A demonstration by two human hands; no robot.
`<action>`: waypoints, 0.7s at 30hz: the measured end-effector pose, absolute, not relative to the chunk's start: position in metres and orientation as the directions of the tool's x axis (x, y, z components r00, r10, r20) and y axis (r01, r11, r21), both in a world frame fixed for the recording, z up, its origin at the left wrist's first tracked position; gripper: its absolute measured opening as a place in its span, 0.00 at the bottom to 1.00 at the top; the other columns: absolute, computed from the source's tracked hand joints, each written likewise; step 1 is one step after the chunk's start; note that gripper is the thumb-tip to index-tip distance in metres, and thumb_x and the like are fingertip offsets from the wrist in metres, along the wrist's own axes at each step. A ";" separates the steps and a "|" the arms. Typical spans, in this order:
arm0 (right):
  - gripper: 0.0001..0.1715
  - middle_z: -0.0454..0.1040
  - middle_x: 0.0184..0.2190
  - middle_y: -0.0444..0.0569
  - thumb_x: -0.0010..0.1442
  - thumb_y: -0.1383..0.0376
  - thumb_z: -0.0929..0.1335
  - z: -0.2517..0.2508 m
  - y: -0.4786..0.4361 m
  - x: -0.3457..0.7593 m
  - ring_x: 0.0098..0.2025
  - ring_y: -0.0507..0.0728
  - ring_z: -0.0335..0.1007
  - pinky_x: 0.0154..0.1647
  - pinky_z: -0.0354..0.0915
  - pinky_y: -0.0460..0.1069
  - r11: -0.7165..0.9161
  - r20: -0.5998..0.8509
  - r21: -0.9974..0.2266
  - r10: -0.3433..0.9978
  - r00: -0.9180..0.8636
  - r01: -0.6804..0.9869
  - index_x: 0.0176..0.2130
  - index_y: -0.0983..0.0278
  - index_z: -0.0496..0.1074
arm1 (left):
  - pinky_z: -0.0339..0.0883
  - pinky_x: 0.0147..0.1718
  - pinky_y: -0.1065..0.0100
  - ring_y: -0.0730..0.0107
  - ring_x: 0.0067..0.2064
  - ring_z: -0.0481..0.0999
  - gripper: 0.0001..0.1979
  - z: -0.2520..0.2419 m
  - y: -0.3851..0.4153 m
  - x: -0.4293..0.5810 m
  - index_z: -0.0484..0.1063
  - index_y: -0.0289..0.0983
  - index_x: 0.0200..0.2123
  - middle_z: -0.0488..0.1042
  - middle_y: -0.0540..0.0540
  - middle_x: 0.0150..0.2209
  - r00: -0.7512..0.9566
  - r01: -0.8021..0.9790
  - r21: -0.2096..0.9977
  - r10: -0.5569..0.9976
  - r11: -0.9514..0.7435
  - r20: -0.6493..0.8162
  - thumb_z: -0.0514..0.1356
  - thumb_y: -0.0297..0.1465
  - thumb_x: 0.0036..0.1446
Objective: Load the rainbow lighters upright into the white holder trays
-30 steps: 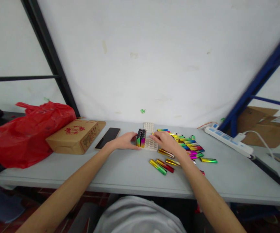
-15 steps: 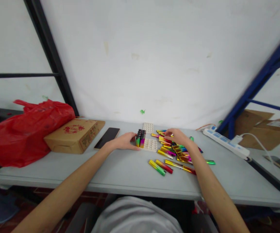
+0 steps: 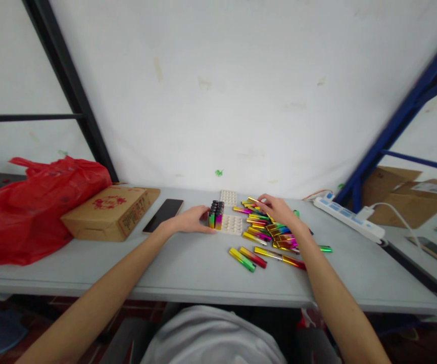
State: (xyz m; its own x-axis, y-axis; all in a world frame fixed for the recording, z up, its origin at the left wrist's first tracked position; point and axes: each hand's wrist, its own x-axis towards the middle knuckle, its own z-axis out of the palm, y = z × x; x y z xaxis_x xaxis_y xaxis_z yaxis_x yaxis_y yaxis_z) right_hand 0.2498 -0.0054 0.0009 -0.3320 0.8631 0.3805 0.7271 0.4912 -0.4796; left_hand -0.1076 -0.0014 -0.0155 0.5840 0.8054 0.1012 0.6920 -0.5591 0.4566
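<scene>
Right fingers (image 3: 268,198) have moved from the tray (image 3: 234,225) to the lighters (image 3: 279,231).

The left hand (image 3: 192,220) curves beside upright lighters (image 3: 215,216), the right hand (image 3: 278,208) at loose lighters (image 3: 280,231)

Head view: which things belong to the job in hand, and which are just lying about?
In the job, judging by the hands:
near holed tray
upright black-topped pieces at its left end, beside the left hand
loose shiny pieces, with the right hand over them
far tray, probably

Apparently just lying about:
phone
brown box
red bag
power strip
</scene>
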 end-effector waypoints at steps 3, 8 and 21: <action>0.26 0.77 0.27 0.46 0.65 0.46 0.66 0.003 -0.007 0.242 0.27 0.54 0.68 0.31 0.62 0.48 0.467 0.464 -0.623 0.867 -0.184 0.627 0.46 0.64 0.76 | 0.67 0.37 0.63 0.56 0.39 0.74 0.36 -0.015 -0.001 -0.107 0.72 0.36 0.43 0.76 0.43 0.40 0.588 0.693 0.455 0.803 -0.560 0.093 0.67 0.60 0.42; 0.29 0.73 0.27 0.45 0.57 0.41 0.70 -0.003 -0.006 0.214 0.29 0.53 0.66 0.33 0.64 0.48 0.401 0.419 -0.873 0.908 0.007 0.278 0.37 0.64 0.75 | 0.67 0.37 0.63 0.56 0.39 0.74 0.37 -0.016 -0.001 -0.107 0.72 0.35 0.44 0.76 0.42 0.40 0.585 0.698 0.455 0.807 -0.552 0.081 0.67 0.60 0.43; 0.30 0.49 0.20 0.34 0.58 0.36 0.66 -0.003 -0.031 0.155 0.18 0.48 0.42 0.16 0.44 0.44 0.190 0.184 -0.982 0.967 -0.175 0.017 0.33 0.58 0.60 | 0.67 0.38 0.62 0.54 0.41 0.75 0.36 -0.015 -0.003 -0.106 0.72 0.34 0.45 0.76 0.41 0.41 0.599 0.695 0.433 0.795 -0.573 0.091 0.67 0.58 0.45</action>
State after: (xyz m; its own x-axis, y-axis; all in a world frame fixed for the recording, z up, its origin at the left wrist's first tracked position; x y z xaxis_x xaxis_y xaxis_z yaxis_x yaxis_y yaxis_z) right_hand 0.1551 -0.0311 -0.0032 -0.1752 0.9672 0.1840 0.0175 0.1899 -0.9816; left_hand -0.1063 -0.0033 -0.0148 0.5992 0.7954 0.0910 0.6954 -0.5735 0.4332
